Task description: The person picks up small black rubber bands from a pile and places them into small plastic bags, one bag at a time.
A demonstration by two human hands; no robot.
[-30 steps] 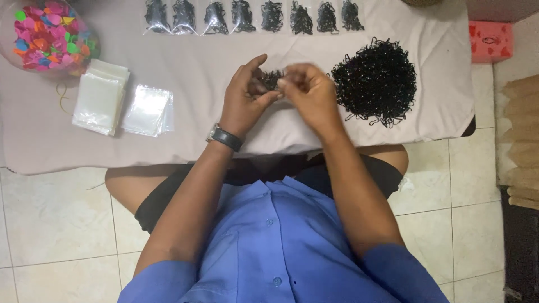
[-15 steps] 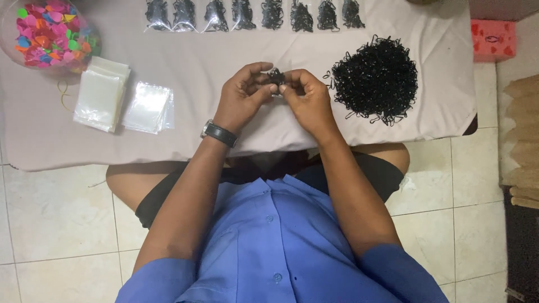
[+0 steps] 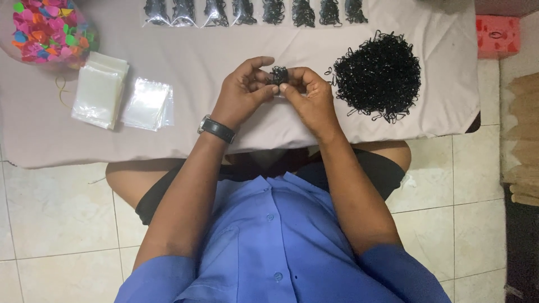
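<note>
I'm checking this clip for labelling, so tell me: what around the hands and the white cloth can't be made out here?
- Small bunch of black elastic bands, head view: mostly covered by the fingers of the left hand and right hand; count unreadable.
- Row of filled clear bags: cut off by the top edge.
- Clear bag of colourful pieces: cut by the top-left corner, pieces too small to identify.
- Red box: partly hidden by the white cloth.
</note>
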